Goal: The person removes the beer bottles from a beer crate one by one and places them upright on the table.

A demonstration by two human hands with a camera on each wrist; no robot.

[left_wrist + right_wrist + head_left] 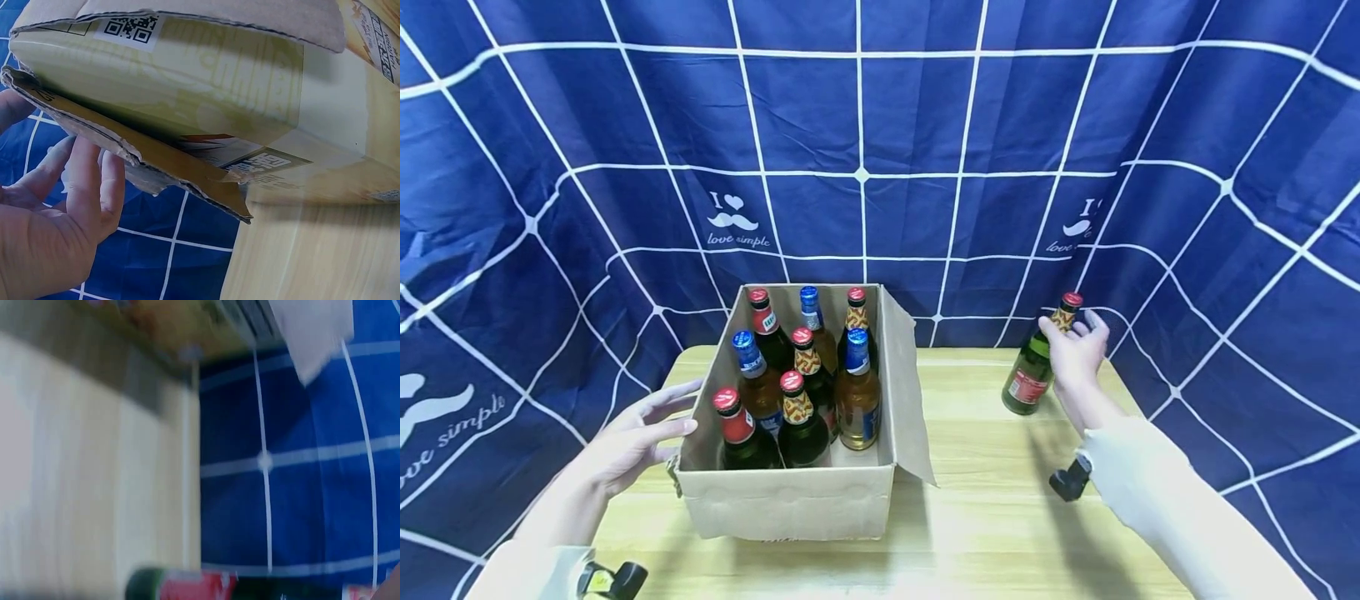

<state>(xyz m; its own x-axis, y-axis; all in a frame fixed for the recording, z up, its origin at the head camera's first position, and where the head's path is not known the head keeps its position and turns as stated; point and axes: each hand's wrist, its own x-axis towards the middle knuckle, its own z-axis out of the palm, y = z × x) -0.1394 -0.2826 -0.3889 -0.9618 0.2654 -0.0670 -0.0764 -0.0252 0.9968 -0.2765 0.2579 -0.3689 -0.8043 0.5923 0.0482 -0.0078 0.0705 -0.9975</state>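
In the head view, my right hand point(1078, 354) grips a green glass beer bottle point(1028, 382) by its neck at the table's right; it has a red cap and a red label. Whether its base touches the table, I cannot tell. An open cardboard box point(786, 504) stands left of centre with several capped beer bottles point(805, 437) upright inside, some green, some amber. My left hand point(632, 433) is at the box's left wall, fingers extended. In the left wrist view, its fingers point(87, 181) lie against a folded-out flap point(144, 140).
The light wooden table point(977, 500) bears the box and the bottle. A flap point(904, 392) sticks out from the box's right side, toward the bottle. Blue curtain point(925, 125) with white lines surrounds the table at the back and both sides.
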